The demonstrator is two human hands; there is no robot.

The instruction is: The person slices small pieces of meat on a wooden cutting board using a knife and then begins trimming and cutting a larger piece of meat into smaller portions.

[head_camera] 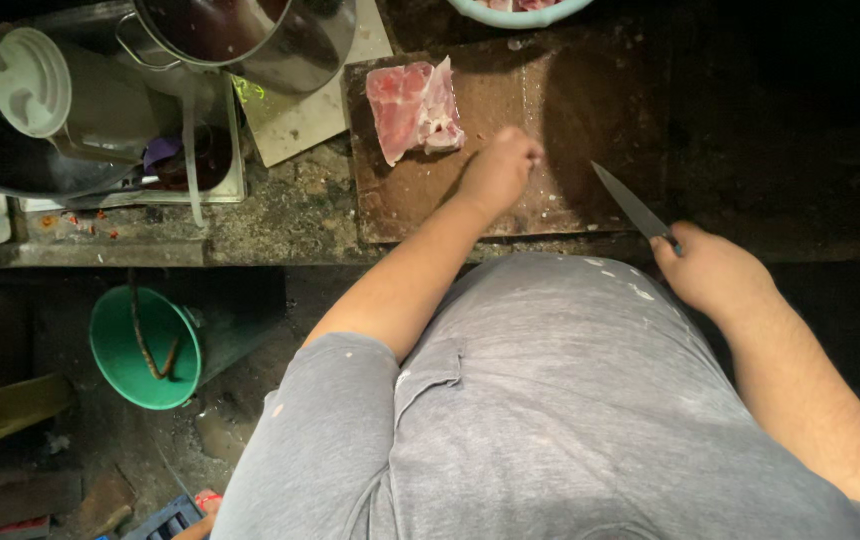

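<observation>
A slab of raw pink meat (413,108) lies at the far left of a dark wooden cutting board (550,110). My left hand (502,168) rests on the board just right of the meat, fingers curled in, holding nothing that I can see. My right hand (710,268) is at the board's near right corner, closed around the handle of a kitchen knife (630,203) whose blade points up and left over the board.
A bowl (520,10) with meat pieces sits beyond the board. Metal pots (250,35), a white lidded jug (35,80) and a tray crowd the counter at left. A green bucket (145,348) stands on the floor below.
</observation>
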